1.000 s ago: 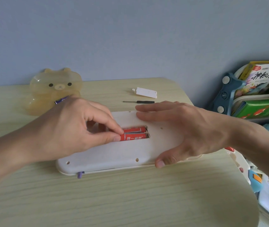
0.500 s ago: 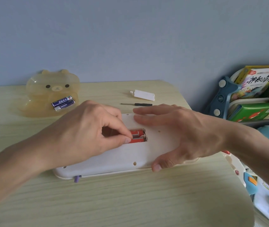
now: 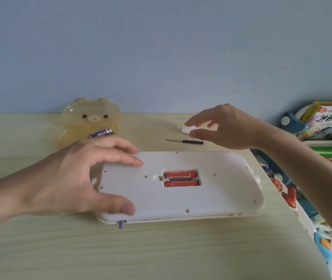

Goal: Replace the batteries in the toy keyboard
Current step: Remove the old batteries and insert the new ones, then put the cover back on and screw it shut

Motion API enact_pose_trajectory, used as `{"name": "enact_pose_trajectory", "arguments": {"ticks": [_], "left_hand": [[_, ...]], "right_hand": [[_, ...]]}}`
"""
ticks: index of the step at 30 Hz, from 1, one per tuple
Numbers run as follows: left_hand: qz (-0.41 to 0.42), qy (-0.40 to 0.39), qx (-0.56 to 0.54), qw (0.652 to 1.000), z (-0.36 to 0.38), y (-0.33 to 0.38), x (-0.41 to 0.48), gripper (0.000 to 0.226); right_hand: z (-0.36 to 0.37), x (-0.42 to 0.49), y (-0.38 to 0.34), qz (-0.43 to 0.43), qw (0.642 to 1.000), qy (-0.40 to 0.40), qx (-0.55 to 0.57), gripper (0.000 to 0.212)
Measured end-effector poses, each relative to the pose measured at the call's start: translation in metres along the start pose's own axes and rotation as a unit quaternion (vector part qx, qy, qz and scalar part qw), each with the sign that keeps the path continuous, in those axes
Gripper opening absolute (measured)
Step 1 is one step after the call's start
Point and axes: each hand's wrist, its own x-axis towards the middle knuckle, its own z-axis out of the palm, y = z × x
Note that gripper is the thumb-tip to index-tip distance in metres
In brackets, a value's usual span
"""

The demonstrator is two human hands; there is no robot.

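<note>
Two red cylindrical batteries [image 3: 181, 178] sit in the overturned white plastic toy keyboard [image 3: 217, 199], which my open left hand [image 3: 74, 178] presses flat for stability, while my open right hand [image 3: 223, 128] hovers over the small white compartment cover [image 3: 187, 129], presumably to refit it.

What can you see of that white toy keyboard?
The toy keyboard is a white, plastic-looking slab with rounded corners, lying underside up on the wooden table. Its open battery bay holds two red batteries side by side; small holes dot the back and a purple nub sticks out at the near edge. The left hand rests on its left end.
</note>
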Motion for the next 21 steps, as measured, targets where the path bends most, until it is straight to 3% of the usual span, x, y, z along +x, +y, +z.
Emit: {"name": "enact_pose_trajectory", "arguments": {"ticks": [9,17,21], "left_hand": [[-0.019,-0.01,0.012,1.0,0.004,-0.004,-0.007,0.088],[-0.009,-0.003,0.011,1.0,0.005,-0.006,-0.006,0.092],[-0.004,0.001,0.011,1.0,0.007,-0.008,-0.007,0.098]], "right_hand": [[0.015,0.039,0.019,0.03,0.999,0.018,-0.009,0.018],[0.016,0.036,0.023,0.03,0.998,0.036,0.039,0.017],[0.01,0.016,-0.001,-0.01,0.994,0.071,0.088,0.017]]}}
